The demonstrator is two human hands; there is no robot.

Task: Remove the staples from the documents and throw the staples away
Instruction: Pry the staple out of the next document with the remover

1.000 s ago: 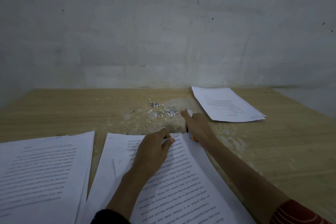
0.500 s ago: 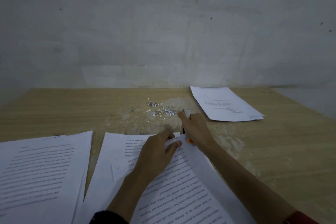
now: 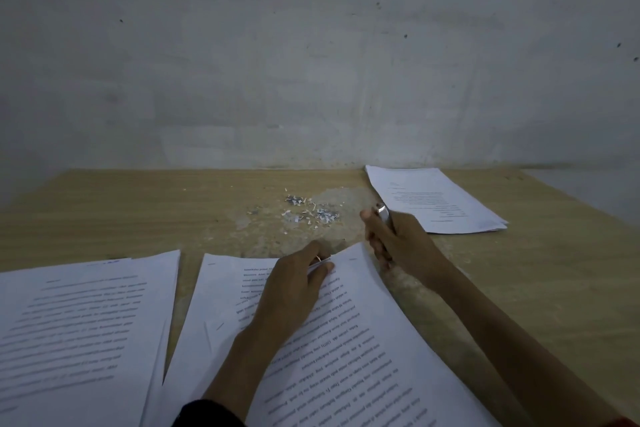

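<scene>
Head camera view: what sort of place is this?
Probably a plain desk for paperwork, office or home: a light wooden tabletop against a bare grey wall, stacks of white printed documents, and a small heap of staples and paper bits.

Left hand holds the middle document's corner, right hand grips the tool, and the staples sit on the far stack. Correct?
No: the head view shows the staples on the bare table, left of the far stack, not on it. The left hand does hold a corner of the middle document and the right hand grips the tool.
</scene>
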